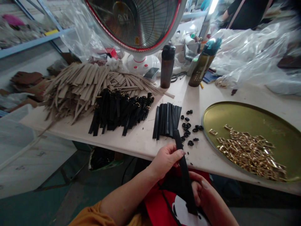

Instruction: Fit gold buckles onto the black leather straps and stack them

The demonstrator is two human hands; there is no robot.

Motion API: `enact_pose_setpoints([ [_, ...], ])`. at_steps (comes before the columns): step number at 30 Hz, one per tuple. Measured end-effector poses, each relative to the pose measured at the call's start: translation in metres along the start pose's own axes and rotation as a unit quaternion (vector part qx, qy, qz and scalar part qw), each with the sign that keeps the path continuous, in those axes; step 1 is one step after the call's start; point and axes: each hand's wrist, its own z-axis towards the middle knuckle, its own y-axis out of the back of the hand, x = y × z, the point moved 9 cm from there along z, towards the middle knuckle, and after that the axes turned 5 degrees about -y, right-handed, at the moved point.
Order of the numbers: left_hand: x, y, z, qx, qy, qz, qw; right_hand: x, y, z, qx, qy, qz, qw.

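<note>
A long black strap (185,172) runs slantwise over my lap, just off the table's front edge. Near its upper end, my left hand (167,159) pinches it between thumb and fingers. My right hand (202,190) is curled around the lower part, its fingers partly hidden behind the strap. Beyond the strap's upper tip, a row of flat black straps (167,119) lies on the table. Small black loops (187,126) are scattered beside that row. On the right, an oval gold tray (249,114) holds a heap of gold metal buckles (251,153).
A pile of black buckled straps (117,108) lies left of the row, before a large heap of beige strips (77,84). Behind stand a fan (138,25), a dark bottle (167,67), a tilted green-topped bottle (203,64) and a phone (151,73). Plastic sheeting (254,53) covers the back right.
</note>
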Motion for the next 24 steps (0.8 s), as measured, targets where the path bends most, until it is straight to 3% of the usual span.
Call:
enact_pose_setpoints([
  [14, 0.021, -0.001, 0.002, -0.007, 0.06, 0.045, 0.997, 0.004, -0.003, -0.005, -0.057, -0.025, 0.001, 0.998],
  [19, 0.016, 0.003, 0.006, -0.017, 0.072, 0.046, 0.996, 0.035, 0.008, -0.002, -0.088, 0.034, -0.108, 0.99],
  [22, 0.01, 0.009, 0.012, -0.04, 0.084, 0.04, 0.995, 0.075, 0.025, -0.003, -0.146, 0.111, -0.245, 0.952],
  [24, 0.004, 0.009, 0.015, -0.042, 0.079, 0.032, 0.996, 0.11, 0.035, -0.005, -0.204, 0.179, -0.353, 0.895],
])
